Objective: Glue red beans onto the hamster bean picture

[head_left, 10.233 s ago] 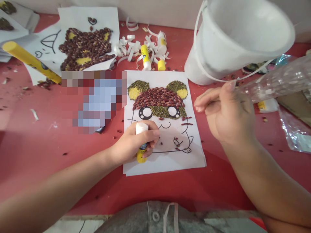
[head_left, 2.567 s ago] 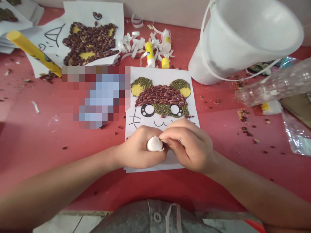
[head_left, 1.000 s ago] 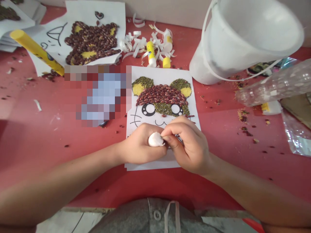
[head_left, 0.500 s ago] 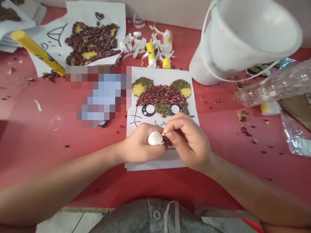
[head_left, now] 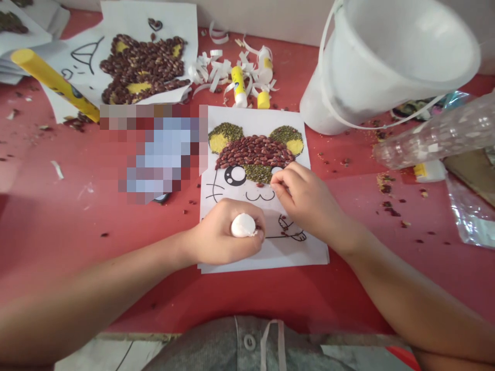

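A white sheet with a cartoon animal drawing lies on the red table. Its ears and cap are covered with green, yellow and red-brown beans. My left hand is wrapped round a glue stick, whose white glue tip points up at me. My right hand rests on the drawing by the right eye, fingertips pinched together on the paper. What they pinch is too small to make out.
A white bucket lies tilted at the back right, beside a clear plastic bottle. Glue sticks and paper curls lie behind the sheet. Another bean picture and a yellow tube are at the back left. Loose beans are scattered around.
My right hand has left the glue tip and moved up and right onto the drawing by the eye. My left hand keeps the glue stick in place.
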The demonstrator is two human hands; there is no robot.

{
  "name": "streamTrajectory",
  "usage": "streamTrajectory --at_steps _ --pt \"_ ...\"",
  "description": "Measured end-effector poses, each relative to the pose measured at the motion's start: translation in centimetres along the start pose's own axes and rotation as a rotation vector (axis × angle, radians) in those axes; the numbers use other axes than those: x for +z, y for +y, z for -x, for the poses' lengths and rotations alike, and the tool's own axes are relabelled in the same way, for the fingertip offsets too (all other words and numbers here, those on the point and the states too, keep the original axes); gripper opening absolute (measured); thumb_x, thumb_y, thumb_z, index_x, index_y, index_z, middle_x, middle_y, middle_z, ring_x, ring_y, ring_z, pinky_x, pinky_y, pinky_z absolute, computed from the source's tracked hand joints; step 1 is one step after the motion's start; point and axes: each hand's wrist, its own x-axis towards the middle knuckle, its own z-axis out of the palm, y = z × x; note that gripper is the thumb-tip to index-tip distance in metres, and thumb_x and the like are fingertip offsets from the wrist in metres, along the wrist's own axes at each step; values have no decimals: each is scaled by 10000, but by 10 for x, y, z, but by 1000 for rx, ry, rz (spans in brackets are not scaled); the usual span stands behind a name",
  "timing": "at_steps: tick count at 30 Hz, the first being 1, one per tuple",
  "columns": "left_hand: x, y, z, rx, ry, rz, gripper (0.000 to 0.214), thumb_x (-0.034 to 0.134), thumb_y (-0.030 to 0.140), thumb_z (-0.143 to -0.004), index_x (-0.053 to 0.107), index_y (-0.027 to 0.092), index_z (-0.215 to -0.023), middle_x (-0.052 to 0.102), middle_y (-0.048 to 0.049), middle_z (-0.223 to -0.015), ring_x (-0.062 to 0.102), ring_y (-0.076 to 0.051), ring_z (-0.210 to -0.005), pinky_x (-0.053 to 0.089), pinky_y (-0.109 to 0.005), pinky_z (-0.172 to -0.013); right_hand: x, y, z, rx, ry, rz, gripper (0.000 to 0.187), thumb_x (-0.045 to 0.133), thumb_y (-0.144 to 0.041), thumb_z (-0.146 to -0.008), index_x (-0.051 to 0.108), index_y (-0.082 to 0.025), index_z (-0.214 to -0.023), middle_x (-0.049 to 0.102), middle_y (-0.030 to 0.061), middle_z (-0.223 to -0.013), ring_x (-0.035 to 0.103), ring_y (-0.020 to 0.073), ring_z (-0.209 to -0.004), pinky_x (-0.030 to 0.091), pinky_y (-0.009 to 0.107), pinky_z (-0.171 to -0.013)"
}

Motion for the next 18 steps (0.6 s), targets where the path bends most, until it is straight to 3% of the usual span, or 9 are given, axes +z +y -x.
streamTrajectory --at_steps 12,18 --pt "1 -1 -1 -7 -2 12 81 486 145 -648 519 164 -575 526 4 -551 462 -98 -510 395 -229 -483 18 -2 -2 -131 167 213 176 430 -141 -876 527 -194 -738 509 50 -720 444 185 -675 383 318 -646" --pt "0 1 -1 -18 0 6 74 487 146 -641 525 164 -580 535 8 -561 475 -95 -521 402 -223 -496 16 -1 -5 -76 155 71 96 460 -145 -854 531 -195 -813 544 57 -793 499 197 -754 414 326 -677"
